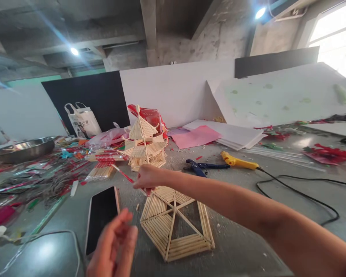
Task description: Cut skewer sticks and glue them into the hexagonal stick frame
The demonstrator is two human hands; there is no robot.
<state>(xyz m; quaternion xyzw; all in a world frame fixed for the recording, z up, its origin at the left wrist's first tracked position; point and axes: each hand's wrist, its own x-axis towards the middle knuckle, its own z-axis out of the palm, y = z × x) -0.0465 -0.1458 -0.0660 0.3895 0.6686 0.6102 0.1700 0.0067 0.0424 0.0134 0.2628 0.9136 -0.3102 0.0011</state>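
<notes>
Concrete beams [148, 23] overhang the grey worktop [233, 248]. Toward its near edge lies a hexagonal stick frame [158, 231]; at the frame's far corner the right hand [146, 179] pinches a red stick [125, 175]. The left hand [111, 242] hangs loosely open beside a phone [102, 215].

Tight gap btwn phone [102, 215] & hex frame [158, 225], stick pagoda [144, 144] blocking beyond.

left hand [113, 244]: half-open, fingers loosely curled | right arm [236, 204]: stretched leftward | right hand [146, 178]: fingers pinched

One pagoda [144, 140], one hexagonal frame [174, 209]
</notes>
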